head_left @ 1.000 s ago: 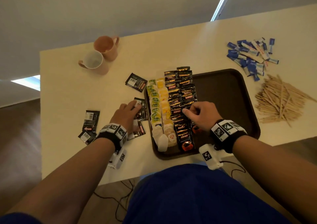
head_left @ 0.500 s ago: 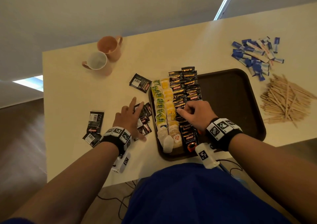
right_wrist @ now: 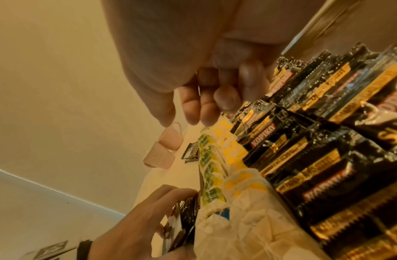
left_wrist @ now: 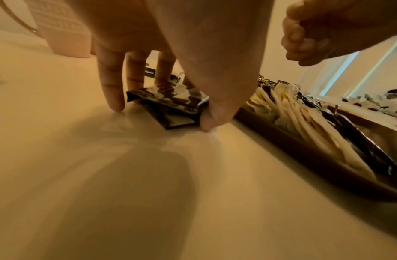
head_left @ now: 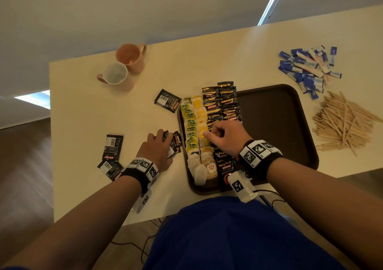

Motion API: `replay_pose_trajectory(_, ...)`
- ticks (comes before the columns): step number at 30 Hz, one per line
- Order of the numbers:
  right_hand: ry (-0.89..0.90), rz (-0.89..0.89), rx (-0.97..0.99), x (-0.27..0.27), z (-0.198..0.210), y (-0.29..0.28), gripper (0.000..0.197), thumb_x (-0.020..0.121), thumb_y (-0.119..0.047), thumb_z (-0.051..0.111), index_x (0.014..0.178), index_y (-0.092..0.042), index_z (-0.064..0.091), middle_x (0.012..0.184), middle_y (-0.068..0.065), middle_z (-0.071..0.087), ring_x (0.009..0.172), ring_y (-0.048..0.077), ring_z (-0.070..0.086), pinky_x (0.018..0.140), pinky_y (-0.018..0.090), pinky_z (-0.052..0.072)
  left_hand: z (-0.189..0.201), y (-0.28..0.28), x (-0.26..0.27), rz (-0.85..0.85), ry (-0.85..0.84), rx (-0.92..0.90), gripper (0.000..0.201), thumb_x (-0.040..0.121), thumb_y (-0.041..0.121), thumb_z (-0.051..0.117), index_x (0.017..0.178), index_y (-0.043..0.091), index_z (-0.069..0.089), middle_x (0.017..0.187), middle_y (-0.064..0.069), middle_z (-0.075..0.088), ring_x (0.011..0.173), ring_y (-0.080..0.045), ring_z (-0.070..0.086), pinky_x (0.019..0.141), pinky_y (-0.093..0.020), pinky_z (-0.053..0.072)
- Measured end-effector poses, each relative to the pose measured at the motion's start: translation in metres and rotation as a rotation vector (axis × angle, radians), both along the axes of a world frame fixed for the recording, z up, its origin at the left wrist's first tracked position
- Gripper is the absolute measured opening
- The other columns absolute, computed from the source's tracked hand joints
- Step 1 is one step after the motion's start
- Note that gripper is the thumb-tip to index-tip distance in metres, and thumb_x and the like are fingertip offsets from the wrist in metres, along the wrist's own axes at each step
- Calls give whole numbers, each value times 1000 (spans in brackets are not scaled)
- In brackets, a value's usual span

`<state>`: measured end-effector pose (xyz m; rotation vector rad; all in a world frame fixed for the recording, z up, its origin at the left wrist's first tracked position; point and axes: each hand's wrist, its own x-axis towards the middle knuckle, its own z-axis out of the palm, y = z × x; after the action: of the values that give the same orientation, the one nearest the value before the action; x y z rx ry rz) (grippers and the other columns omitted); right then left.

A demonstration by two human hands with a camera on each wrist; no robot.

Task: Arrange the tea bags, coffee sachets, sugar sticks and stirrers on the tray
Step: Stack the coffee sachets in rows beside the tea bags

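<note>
The left hand [head_left: 155, 152] pinches a little pile of coffee packets [left_wrist: 170, 103] on the table [head_left: 87, 129], just left of the tray [head_left: 275, 112]. The right hand [head_left: 224, 136] is curled over the tea bags [head_left: 191, 133] on the tray, holding nothing. Sugar sticks [head_left: 308, 69] and stirrers [head_left: 344, 122] lie far to its right.

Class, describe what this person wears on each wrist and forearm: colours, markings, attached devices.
Both forearms are bare, no sleeves. Each wrist has a black band with white blocks bearing black square-pattern markers; the left band matches. A white marker-tagged device hangs beneath the right wrist, a similar one beneath the left.
</note>
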<state>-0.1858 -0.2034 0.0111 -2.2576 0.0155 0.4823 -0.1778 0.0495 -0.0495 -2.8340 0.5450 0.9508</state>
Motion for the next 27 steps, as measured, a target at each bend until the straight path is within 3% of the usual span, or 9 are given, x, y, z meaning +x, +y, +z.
replay_pose_trajectory(7, 3, 46, 8, 4, -2, 10, 32, 91, -37, 67, 74, -10, 66, 63, -1, 58, 56, 8, 48, 56, 20, 40, 11, -4, 1, 81, 32, -39, 77, 93, 36, 58, 155, 21, 14, 152, -11, 24, 129, -35, 37, 98, -44, 49)
replay_pose_trajectory(10, -8, 76, -1, 8, -1, 18, 32, 92, -38, 66, 74, -11, 66, 63, -1, 58, 56, 8, 48, 57, 18, 40, 19, 1, 7, 174, 57, -114, 69, 96, 26, 54, 154, 20, 17, 149, -11, 32, 123, -33, 46, 98, -44, 48)
replay_pose_trajectory(12, -21, 82, 9, 12, 1, 26, 30, 92, -35, 66, 75, -10, 66, 65, 1, 60, 57, 8, 49, 57, 17, 40, 31, 6, 13, 301, 61, -187, 64, 96, 17, 54, 151, 18, 22, 139, -13, 46, 111, -31, 56, 92, -43, 49)
replay_pose_trajectory(15, -41, 106, 4, 20, 5, 42, 26, 93, -32, 65, 77, -11, 65, 70, 3, 61, 62, 11, 52, 60, 24, 46, 52, 18, 27, 549, 28, -315, 39, 98, 8, 49, 132, 12, 32, 105, -12, 58, 83, -24, 57, 71, -34, 44)
replay_pose_trajectory(18, -90, 160, -5, 32, 9, 66, 16, 94, -29, 64, 100, -15, 68, 89, -3, 65, 78, 8, 56, 74, 27, 52, 71, 32, 41, 698, 90, -465, 20, 98, 9, 54, 116, 15, 45, 101, -6, 58, 83, -23, 61, 71, -37, 50)
replay_pose_trajectory(20, -104, 223, -19, 40, 12, 84, 31, 95, -28, 63, 124, -16, 63, 115, -1, 64, 101, 11, 57, 89, 25, 48, 83, 40, 47, 855, 230, -714, 11, 97, 8, 60, 101, 17, 54, 108, -9, 59, 91, -30, 69, 78, -47, 60)
replay_pose_trajectory(22, -96, 277, -51, 47, 14, 99, 40, 95, -29, 62, 133, -16, 58, 127, 2, 62, 115, 16, 55, 96, 27, 44, 93, 44, 48, 952, 346, -888, 14, 95, 2, 61, 96, 16, 59, 110, -12, 61, 95, -34, 70, 78, -52, 61)
replay_pose_trajectory(25, -76, 288, -66, 52, 12, 111, 29, 93, -30, 65, 118, -15, 68, 102, 2, 68, 99, 21, 63, 79, 27, 44, 100, 47, 45, 1044, 333, -1035, 21, 89, -3, 67, 107, 9, 65, 109, -16, 67, 95, -35, 72, 76, -51, 62)
replay_pose_trajectory(27, -44, 248, -50, 53, 12, 114, 23, 92, -31, 67, 107, -15, 71, 88, -2, 65, 88, 20, 64, 71, 26, 42, 100, 49, 41, 1127, 273, -1114, 25, 87, -1, 70, 111, 7, 67, 108, -15, 71, 95, -31, 73, 75, -47, 63)
